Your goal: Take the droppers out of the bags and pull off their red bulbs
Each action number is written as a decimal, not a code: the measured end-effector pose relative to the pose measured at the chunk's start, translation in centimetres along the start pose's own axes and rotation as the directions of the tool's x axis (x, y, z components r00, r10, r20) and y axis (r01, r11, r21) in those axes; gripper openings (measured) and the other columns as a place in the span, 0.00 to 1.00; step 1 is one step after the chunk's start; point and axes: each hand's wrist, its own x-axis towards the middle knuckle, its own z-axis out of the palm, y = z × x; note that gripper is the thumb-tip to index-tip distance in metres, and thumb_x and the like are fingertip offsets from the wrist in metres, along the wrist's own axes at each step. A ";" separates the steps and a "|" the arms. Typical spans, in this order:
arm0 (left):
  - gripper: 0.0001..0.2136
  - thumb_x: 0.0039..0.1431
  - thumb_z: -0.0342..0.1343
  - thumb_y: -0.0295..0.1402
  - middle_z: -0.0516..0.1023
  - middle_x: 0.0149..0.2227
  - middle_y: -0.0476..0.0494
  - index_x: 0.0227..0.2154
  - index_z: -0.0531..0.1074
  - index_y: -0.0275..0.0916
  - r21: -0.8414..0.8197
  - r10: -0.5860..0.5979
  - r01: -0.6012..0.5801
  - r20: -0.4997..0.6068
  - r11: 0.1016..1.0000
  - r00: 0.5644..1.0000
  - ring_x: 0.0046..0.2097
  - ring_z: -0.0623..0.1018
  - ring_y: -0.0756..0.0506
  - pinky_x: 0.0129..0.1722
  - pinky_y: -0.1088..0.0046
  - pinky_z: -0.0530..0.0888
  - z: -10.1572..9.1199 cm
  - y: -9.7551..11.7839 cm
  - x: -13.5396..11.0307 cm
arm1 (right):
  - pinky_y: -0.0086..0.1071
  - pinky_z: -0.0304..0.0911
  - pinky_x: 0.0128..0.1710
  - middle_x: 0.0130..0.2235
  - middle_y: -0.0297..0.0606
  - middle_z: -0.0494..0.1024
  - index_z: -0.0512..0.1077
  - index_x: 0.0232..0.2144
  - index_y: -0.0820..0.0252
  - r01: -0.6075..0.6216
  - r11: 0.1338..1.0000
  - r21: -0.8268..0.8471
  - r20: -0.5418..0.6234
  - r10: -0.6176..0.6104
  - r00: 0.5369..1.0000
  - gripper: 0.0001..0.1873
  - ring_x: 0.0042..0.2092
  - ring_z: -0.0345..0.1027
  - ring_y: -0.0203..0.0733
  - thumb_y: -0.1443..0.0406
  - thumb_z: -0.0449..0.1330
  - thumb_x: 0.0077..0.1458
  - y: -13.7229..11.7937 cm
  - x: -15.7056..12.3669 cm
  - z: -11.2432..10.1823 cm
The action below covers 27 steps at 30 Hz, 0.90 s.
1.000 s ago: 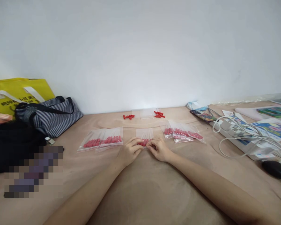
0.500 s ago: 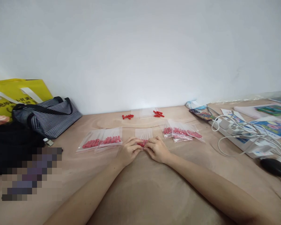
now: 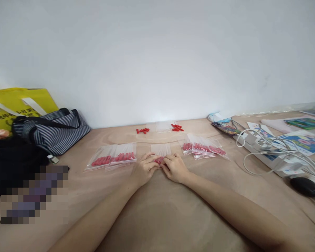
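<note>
A clear zip bag (image 3: pixel 160 149) lies flat in the middle with red pieces in its near end. My left hand (image 3: pixel 145 169) pinches the bag's near edge from the left, and my right hand (image 3: pixel 175 168) pinches it from the right, thumbs close together. My fingers partly cover the red pieces. Left of my hands lie filled zip bags (image 3: pixel 125 156) of small red peg-like pieces. More filled bags (image 3: pixel 201 148) overlap on the right. Farther back are two loose groups of red pieces, one on the left (image 3: pixel 142 130) and one on the right (image 3: pixel 177 128), with flat clear bags (image 3: pixel 162 127) between them.
A striped bag (image 3: pixel 57 131), a yellow bag (image 3: pixel 23 101), black cloth (image 3: pixel 14 166) and a small bottle (image 3: pixel 53 159) stand at the left. On the right are tangled white cables (image 3: pixel 254 171), a black mouse (image 3: pixel 306 186) and printed sheets (image 3: pixel 301 141). A wall (image 3: pixel 157 63) borders the back.
The fingers of my right hand have shifted slightly over the bag's near edge, and the red pieces under them show differently. My left hand stays nearly in place.
</note>
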 end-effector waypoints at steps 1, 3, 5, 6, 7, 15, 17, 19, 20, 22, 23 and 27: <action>0.08 0.56 0.51 0.28 0.76 0.42 0.46 0.26 0.74 0.39 0.006 0.001 -0.001 0.001 1.000 1.000 0.48 0.68 0.43 0.45 0.60 0.69 0.0 0.0 0.0 | 0.34 0.45 0.35 0.32 0.38 0.73 0.67 0.30 0.62 -0.011 1.000 -0.012 0.002 0.011 1.000 0.08 0.35 0.64 0.38 0.67 0.49 0.55 -0.1 0.0 0.1; 0.08 0.56 0.51 0.29 0.75 0.43 0.46 0.25 0.74 0.39 0.018 -0.001 0.001 0.009 1.000 1.000 0.50 0.67 0.42 0.45 0.58 0.68 0.0 -0.1 0.1 | 0.34 0.45 0.35 0.32 0.38 0.72 0.67 0.29 0.62 -0.026 0.999 -0.025 0.003 0.027 1.000 0.08 0.35 0.64 0.38 0.67 0.49 0.55 -0.3 0.1 0.2; 0.08 0.56 0.51 0.29 0.75 0.44 0.46 0.25 0.74 0.39 0.023 -0.001 0.000 0.035 1.000 0.999 0.51 0.67 0.41 0.46 0.57 0.68 0.0 0.0 0.1 | 0.33 0.45 0.35 0.32 0.38 0.72 0.67 0.29 0.62 -0.055 0.998 -0.034 -0.002 0.055 0.998 0.08 0.35 0.64 0.39 0.67 0.49 0.55 -0.3 0.1 0.3; 0.08 0.56 0.51 0.30 0.74 0.45 0.46 0.25 0.74 0.40 0.023 0.001 -0.003 0.053 1.000 0.999 0.51 0.66 0.41 0.46 0.57 0.68 0.0 0.0 0.1 | 0.33 0.46 0.35 0.32 0.38 0.72 0.67 0.29 0.62 -0.079 0.996 -0.035 -0.011 0.078 0.997 0.07 0.35 0.64 0.39 0.67 0.49 0.55 -0.2 0.2 0.3; 0.09 0.56 0.51 0.30 0.74 0.45 0.46 0.25 0.74 0.40 0.021 0.004 -0.005 0.066 1.000 0.998 0.52 0.66 0.41 0.46 0.57 0.67 0.0 0.2 0.1 | 0.33 0.46 0.35 0.32 0.38 0.73 0.67 0.29 0.62 -0.103 0.994 -0.032 -0.022 0.102 0.995 0.08 0.35 0.64 0.39 0.67 0.49 0.55 -0.1 0.2 0.4; 0.10 0.53 0.54 0.36 0.67 0.52 0.43 0.39 0.71 0.43 -0.126 -0.014 0.025 0.083 0.992 0.996 0.56 0.61 0.42 0.52 0.59 0.64 -0.7 0.7 -0.2 | 0.31 0.51 0.35 0.33 0.40 0.72 0.65 0.30 0.61 -0.023 0.994 0.106 -0.169 0.041 0.985 0.09 0.35 0.63 0.39 0.67 0.46 0.57 0.7 -0.1 0.0; 0.30 0.45 0.59 0.44 0.63 0.54 0.36 0.51 0.60 0.40 -0.156 -0.098 0.116 0.115 0.981 0.988 0.57 0.60 0.40 0.53 0.58 0.63 -0.9 0.5 -0.2 | 0.30 0.54 0.35 0.32 0.40 0.71 0.65 0.30 0.61 0.085 0.973 0.217 -0.173 -0.047 0.984 0.09 0.35 0.63 0.38 0.68 0.45 0.58 1.4 -0.4 -0.3; 0.43 0.38 0.60 0.50 0.58 0.57 0.32 0.56 0.50 0.38 -0.107 -0.171 0.190 0.162 0.976 0.972 0.59 0.57 0.36 0.54 0.54 0.59 -1.2 0.2 -0.2 | 0.29 0.56 0.36 0.32 0.40 0.71 0.64 0.30 0.60 0.189 0.938 0.290 -0.152 -0.150 0.977 0.10 0.36 0.63 0.38 0.69 0.44 0.58 2.4 -0.8 -0.6; 0.45 0.37 0.60 0.52 0.57 0.57 0.31 0.56 0.49 0.38 -0.071 -0.182 0.199 0.191 0.978 0.965 0.59 0.56 0.35 0.55 0.51 0.56 -1.3 0.1 -0.2 | 0.30 0.57 0.36 0.33 0.40 0.71 0.65 0.31 0.60 0.220 0.927 0.304 -0.136 -0.186 0.973 0.10 0.36 0.63 0.38 0.70 0.44 0.57 2.9 -1.0 -0.8; 0.42 0.38 0.59 0.52 0.60 0.56 0.33 0.56 0.51 0.38 -0.020 -0.168 0.178 0.251 0.984 0.953 0.59 0.56 0.34 0.56 0.48 0.51 -1.5 0.0 -0.1 | 0.31 0.58 0.37 0.34 0.41 0.71 0.65 0.32 0.60 0.245 0.917 0.315 -0.103 -0.223 0.969 0.11 0.37 0.63 0.38 0.72 0.44 0.56 3.9 -1.4 -1.1; 0.40 0.41 0.58 0.51 0.63 0.54 0.34 0.55 0.53 0.38 -0.013 -0.158 0.168 0.279 0.986 0.947 0.58 0.59 0.35 0.57 0.48 0.51 -1.6 0.1 -0.1 | 0.31 0.58 0.38 0.35 0.41 0.72 0.65 0.32 0.60 0.246 0.915 0.321 -0.091 -0.229 0.969 0.11 0.38 0.63 0.38 0.73 0.44 0.56 4.3 -1.5 -1.2; 0.28 0.47 0.56 0.47 0.70 0.48 0.39 0.50 0.61 0.39 -0.032 -0.159 0.179 0.331 0.983 0.930 0.50 0.69 0.40 0.51 0.58 0.63 -1.9 0.6 0.2 | 0.32 0.58 0.39 0.36 0.40 0.71 0.66 0.31 0.60 0.184 0.924 0.336 -0.106 -0.157 0.982 0.08 0.39 0.63 0.38 0.72 0.47 0.54 5.2 -1.7 -1.2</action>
